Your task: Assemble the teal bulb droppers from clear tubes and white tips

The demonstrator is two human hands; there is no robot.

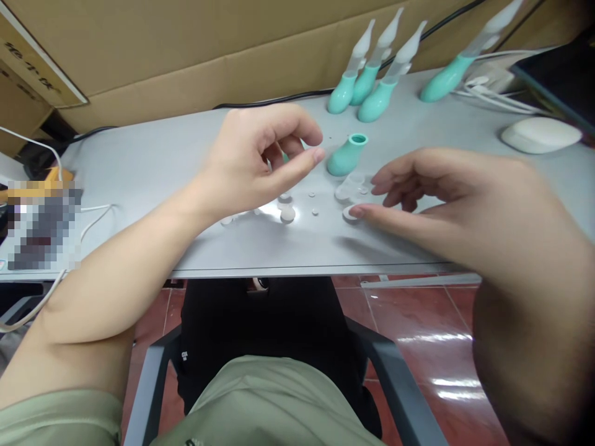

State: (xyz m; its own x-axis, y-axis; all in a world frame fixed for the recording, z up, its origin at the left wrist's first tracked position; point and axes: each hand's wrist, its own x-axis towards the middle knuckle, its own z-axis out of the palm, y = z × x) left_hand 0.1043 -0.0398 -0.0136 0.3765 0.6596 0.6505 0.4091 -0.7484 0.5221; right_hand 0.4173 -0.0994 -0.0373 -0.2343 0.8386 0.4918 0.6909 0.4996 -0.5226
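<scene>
Head view: wide-mouthed teal bulb [344, 160], between left hand [264, 152] and right hand [465, 195], clear of desk's [139, 148] near edge. Both hands: thumb and fingers spread.

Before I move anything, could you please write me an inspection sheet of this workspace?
Surface: grey tabletop, with glare on it.
Work pieces: green bulb with an open neck; clear plastic piece and small white pieces nearer the front edge; four tipped green bulbs at the back.
Clutter: white mouse, right; pixelated item, left.
Hands: left hand above the tabletop, thumb and forefinger apart; right hand, thumb overlapping a white disc, contact unclear.
Cables: black cable along the back; white cables both sides.
Surroundings: cardboard-like panel behind, red tiled floor, chair armrests.
</scene>
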